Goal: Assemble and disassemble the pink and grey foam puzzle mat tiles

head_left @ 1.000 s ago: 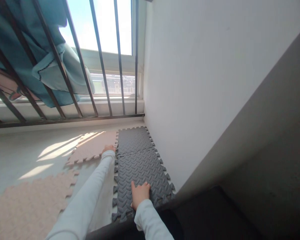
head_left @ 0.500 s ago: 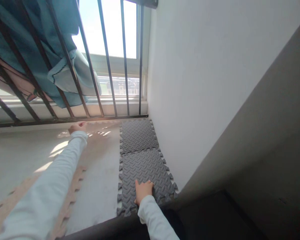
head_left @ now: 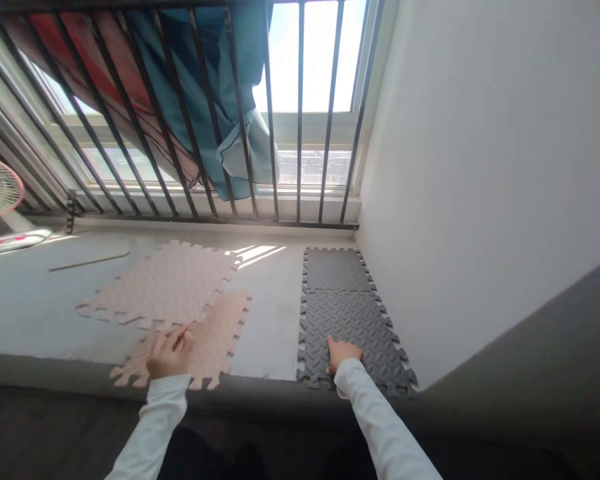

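Two dark grey foam tiles, the far one (head_left: 334, 269) and the near one (head_left: 347, 320), lie joined along the wall. My right hand (head_left: 343, 353) rests on the near tile, its fingers partly spread and holding nothing. To the left, a pale pink foam tile (head_left: 165, 280) lies on the ledge, partly over a second, peach-coloured tile (head_left: 220, 333). My left hand (head_left: 171, 350) is at the near edge of the pale tile, above the peach one. Its fingers are curled, and whether they grip an edge is unclear.
Dark railing bars (head_left: 300, 133) stand before the window, with a blue and pink cloth (head_left: 205, 87) behind them. A fan (head_left: 0, 190) and a thin strip (head_left: 87, 261) are on the left. The white wall (head_left: 470, 133) bounds the right. The ledge (head_left: 267, 333) drops off in front.
The view has swung left and back, bringing the fan and pale tile into sight. My left hand has come from near the railing back to the pink tiles. My right hand stays on the grey tile.
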Action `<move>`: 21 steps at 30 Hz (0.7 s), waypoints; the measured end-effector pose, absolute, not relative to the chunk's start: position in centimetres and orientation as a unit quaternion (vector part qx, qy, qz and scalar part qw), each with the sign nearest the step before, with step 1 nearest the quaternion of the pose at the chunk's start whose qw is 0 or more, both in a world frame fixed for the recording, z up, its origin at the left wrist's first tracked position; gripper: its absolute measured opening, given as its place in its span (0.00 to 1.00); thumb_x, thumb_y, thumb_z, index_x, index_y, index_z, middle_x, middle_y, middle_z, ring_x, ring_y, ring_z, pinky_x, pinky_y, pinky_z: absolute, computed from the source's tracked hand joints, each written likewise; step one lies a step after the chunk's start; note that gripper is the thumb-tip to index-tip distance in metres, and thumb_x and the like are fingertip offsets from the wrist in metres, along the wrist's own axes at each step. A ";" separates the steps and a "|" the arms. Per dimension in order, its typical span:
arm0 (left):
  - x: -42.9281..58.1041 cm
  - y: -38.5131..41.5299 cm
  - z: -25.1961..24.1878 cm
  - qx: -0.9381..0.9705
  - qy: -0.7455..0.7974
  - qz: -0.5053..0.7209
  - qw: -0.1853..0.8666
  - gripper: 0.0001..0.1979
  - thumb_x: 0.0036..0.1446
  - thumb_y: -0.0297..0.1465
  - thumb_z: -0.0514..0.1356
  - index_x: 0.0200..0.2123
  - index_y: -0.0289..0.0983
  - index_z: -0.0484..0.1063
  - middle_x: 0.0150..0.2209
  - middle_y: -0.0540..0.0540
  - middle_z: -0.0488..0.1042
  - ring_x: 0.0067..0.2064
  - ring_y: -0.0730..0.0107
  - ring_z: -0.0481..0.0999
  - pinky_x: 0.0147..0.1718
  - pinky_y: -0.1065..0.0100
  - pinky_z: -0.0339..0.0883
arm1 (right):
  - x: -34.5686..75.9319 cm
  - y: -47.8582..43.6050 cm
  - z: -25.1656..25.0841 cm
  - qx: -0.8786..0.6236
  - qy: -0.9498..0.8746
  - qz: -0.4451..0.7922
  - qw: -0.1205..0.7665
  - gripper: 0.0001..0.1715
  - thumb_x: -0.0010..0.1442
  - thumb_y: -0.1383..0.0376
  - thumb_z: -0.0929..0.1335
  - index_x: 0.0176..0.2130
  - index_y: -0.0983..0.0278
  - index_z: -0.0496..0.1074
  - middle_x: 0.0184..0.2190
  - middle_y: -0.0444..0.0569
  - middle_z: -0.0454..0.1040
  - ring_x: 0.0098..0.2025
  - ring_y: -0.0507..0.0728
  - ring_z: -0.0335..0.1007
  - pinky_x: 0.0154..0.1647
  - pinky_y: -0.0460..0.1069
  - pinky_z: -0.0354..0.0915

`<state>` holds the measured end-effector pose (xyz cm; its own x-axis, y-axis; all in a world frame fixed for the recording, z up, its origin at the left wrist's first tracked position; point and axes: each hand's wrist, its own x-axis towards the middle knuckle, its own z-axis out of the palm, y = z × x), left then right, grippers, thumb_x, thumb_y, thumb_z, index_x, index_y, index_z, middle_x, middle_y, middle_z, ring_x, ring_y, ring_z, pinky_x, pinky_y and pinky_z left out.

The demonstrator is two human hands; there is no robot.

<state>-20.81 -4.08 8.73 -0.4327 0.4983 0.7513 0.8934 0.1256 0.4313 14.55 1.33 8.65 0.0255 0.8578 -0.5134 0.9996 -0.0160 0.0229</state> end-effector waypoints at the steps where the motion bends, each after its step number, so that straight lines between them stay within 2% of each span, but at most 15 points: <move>1: -20.4 -5.8 6.8 -0.496 -0.727 -0.430 0.200 0.14 0.51 0.37 0.51 0.29 0.37 0.74 0.32 0.44 0.73 0.34 0.68 0.72 0.36 0.68 0.66 | 14.6 1.3 8.7 0.687 0.674 -0.183 0.200 0.51 0.39 0.62 0.73 0.58 0.55 0.50 0.49 0.57 0.67 0.50 0.65 0.63 0.43 0.62 0.60; 5: -19.2 -9.6 2.4 -0.507 -0.741 -0.424 0.115 0.11 0.49 0.33 0.51 0.27 0.39 0.73 0.29 0.47 0.74 0.32 0.71 0.72 0.34 0.71 0.66 | 14.8 1.2 8.8 0.679 0.679 -0.175 0.217 0.47 0.43 0.59 0.71 0.58 0.55 0.49 0.51 0.56 0.66 0.51 0.64 0.62 0.44 0.60 0.60; 13: -17.5 -10.9 2.0 -0.532 -0.701 -0.472 0.055 0.10 0.47 0.30 0.51 0.26 0.39 0.73 0.28 0.49 0.72 0.30 0.73 0.71 0.33 0.72 0.67 | 15.4 1.0 8.1 0.656 0.701 -0.155 0.231 0.42 0.49 0.58 0.67 0.59 0.57 0.49 0.50 0.57 0.66 0.51 0.64 0.62 0.45 0.56 0.60; 21: -16.0 -10.9 -0.8 -0.538 -0.754 -0.377 0.003 0.09 0.48 0.29 0.54 0.31 0.39 0.73 0.29 0.49 0.69 0.27 0.75 0.68 0.32 0.71 0.66 | 15.7 1.4 7.6 0.639 0.713 -0.154 0.244 0.41 0.50 0.57 0.66 0.59 0.57 0.48 0.51 0.58 0.65 0.52 0.64 0.61 0.44 0.55 0.60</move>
<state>-15.98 -10.85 -0.76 -0.4206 0.8091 0.4105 0.8135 0.1359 0.5655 15.70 1.38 7.62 -0.0641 0.8363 -0.5445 0.9863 0.1363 0.0931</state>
